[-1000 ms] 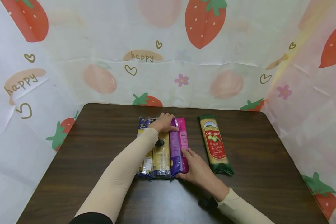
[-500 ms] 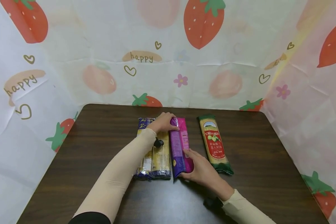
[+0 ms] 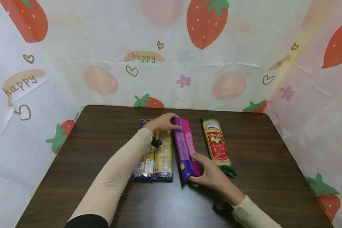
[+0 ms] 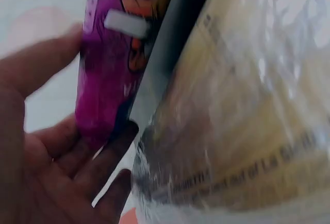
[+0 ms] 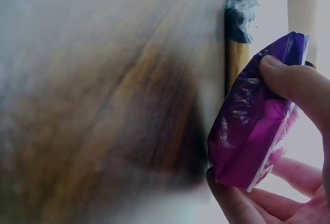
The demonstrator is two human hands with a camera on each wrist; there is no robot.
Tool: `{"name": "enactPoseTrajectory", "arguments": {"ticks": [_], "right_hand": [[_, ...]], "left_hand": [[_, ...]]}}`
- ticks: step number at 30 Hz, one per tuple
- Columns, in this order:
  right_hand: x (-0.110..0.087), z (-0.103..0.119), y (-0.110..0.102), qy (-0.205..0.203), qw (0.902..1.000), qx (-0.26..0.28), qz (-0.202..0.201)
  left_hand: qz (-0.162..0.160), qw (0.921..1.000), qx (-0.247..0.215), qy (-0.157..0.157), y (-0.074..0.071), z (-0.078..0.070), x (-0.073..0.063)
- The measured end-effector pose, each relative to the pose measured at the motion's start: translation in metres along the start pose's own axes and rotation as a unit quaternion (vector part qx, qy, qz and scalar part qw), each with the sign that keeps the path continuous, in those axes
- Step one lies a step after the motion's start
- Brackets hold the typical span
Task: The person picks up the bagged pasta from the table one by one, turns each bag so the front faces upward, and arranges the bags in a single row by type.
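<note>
On the left, the dark wooden tabletop (image 3: 82,152) lay bare from its left edge up to two clear packets of pasta (image 3: 155,155), which sat side by side, touching, and ran lengthwise away from us. Our left hand (image 3: 161,123) reached over their far ends and curled its fingers round the far end of the purple packet (image 3: 186,148); the left wrist view showed that end resting against our fingers (image 4: 62,147), though blur hid the exact hold. The purple packet lay just right of the clear ones, its near end swung slightly outward, so that a thin wedge of bare wood opened between them near the front. Our right hand (image 3: 212,174) pinched that near end, thumb on top and fingers beneath, as the right wrist view made plain (image 5: 258,126). Just right of our right hand lay a green packet (image 3: 217,145), close beside the purple one but apart from it. Beyond it the tabletop ran open to its right edge, and a broad strip stayed free along the front edge towards us.
</note>
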State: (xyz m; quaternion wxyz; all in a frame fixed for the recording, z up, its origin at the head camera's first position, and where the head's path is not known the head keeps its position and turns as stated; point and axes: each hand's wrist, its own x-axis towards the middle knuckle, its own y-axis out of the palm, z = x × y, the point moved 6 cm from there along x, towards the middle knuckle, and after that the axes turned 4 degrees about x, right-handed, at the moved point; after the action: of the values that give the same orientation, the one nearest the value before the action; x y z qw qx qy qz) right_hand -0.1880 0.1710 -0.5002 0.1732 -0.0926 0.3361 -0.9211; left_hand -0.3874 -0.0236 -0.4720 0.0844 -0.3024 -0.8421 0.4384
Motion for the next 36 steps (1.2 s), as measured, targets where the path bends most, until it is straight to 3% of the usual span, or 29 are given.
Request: {"name": "enactPoseTrajectory", "arguments": {"ticks": [4,12,22,30,36], "right_hand": [[-0.002,-0.002,-0.002,0.001,0.9992,0.041,0.004],[-0.005,-0.005,-0.003,0.028,0.9952,0.092,0.022],[-0.004,-0.005,-0.002,0.002,0.9841,0.174,0.035],[-0.005,0.000,-0.003,-0.023,0.9747,0.219,0.037],[-0.005,0.002,-0.003,-0.026,0.9563,0.288,0.042]], "left_hand": [[0.027,0.9992,-0.029,0.008,0.000,0.005,-0.004],[0.059,0.9968,-0.043,0.033,0.003,0.014,-0.004],[-0.005,0.9994,-0.016,0.030,-0.003,0.017,-0.006],[-0.031,0.9956,-0.079,0.040,-0.007,0.022,-0.005],[-0.032,0.9934,-0.099,0.050,-0.008,0.023,-0.004]]}}
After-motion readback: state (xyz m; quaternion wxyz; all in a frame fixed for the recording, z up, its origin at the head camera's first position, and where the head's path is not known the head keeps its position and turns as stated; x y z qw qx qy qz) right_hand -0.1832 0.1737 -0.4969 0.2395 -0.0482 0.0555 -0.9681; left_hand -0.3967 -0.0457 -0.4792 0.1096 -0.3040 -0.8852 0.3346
